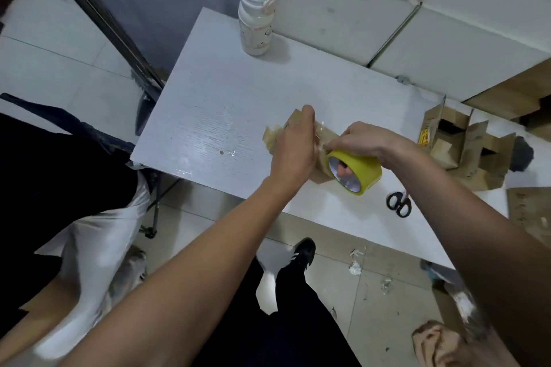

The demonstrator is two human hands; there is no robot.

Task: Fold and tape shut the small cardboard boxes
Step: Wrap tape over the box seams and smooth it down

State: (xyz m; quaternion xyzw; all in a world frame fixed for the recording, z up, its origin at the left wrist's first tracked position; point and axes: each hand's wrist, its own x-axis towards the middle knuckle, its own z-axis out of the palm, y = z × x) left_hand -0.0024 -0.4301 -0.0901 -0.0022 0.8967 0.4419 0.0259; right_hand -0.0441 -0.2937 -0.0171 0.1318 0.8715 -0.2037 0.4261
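A small brown cardboard box [290, 124] lies on the white table [214, 116], mostly hidden behind my hands. My left hand [293, 146] rests flat against the box with straight fingers, holding it down. My right hand [369, 140] grips a yellow roll of clear tape [362, 171], fingers through its core, right beside the box. A strip of clear tape [320, 131] runs from the roll over the box top. Black-handled scissors [398, 202] lie on the table to the right of the roll.
A white bottle [256, 15] stands at the table's far edge. Several unfolded cardboard boxes [465, 143] are piled at the right. White cabinets [417, 9] rise behind. My feet, paper scraps and a bag [438, 343] are on the tiled floor.
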